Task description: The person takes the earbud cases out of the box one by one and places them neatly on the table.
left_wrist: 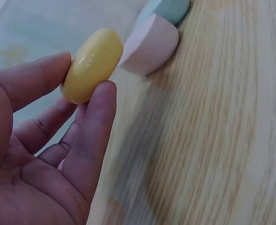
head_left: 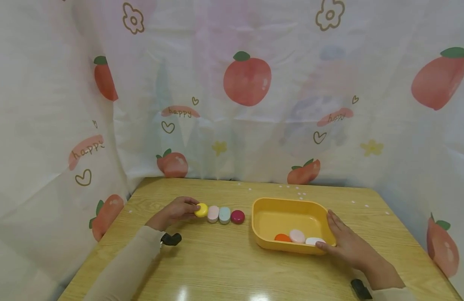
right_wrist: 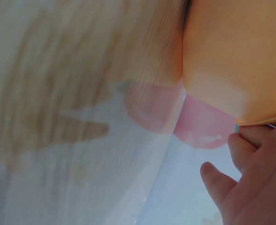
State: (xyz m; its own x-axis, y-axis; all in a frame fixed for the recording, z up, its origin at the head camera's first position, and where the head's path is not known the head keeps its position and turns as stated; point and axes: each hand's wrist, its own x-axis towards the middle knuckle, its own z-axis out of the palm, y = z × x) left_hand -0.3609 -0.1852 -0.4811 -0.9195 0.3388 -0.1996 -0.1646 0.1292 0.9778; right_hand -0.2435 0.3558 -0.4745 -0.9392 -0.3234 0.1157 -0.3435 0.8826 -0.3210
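My left hand [head_left: 178,210] pinches a glossy yellow disc-shaped piece [left_wrist: 93,65] between thumb and fingers; a thin seam shows on its side. Close to it, a pale pink oval piece [head_left: 213,214], a light blue-green oval piece [head_left: 224,215] and a dark magenta round piece [head_left: 237,217] stand in a row on the table. My right hand [head_left: 350,242] holds the right end of a yellow rectangular basin [head_left: 265,202], thumb at the near rim and fingers along the right side. Inside lie an orange piece [head_left: 282,238], a pale pink round piece [head_left: 297,236] and a white piece [head_left: 314,241].
The wood-grain table [head_left: 216,267] meets a hanging white curtain [head_left: 201,142] printed with red fruit at its back and sides. Several small white spots dot the table's far part. Black straps [head_left: 171,239] show at both wrists.
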